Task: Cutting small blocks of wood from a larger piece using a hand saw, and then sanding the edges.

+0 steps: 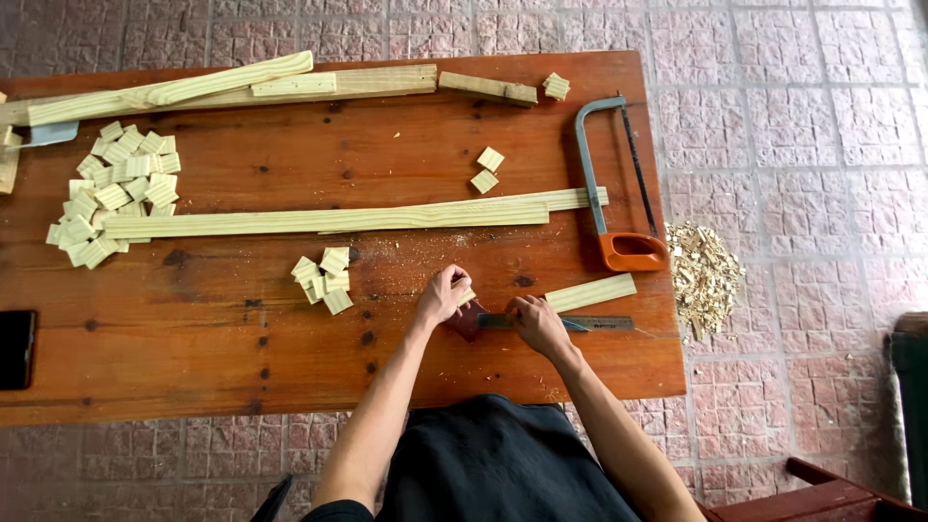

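Note:
My left hand (443, 295) is closed around a small pale wood block at the near middle of the brown wooden table (213, 358), pressing it against a dark reddish try-square handle (469, 319). My right hand (534, 319) rests on the square's metal ruler blade (594, 324), fingers curled as if holding something thin, which I cannot make out. A short pale wood strip (592, 292) lies just beyond the ruler. A small pile of cut wood blocks (324, 278) sits to the left of my left hand.
A hacksaw with an orange handle (619, 193) lies at the right. Long wood strips (338, 219) cross the middle and the far edge (232, 89). A large heap of blocks (111, 193) is at left, a black phone (16, 348) at the left edge. Sawdust (704, 275) lies on the tiled floor.

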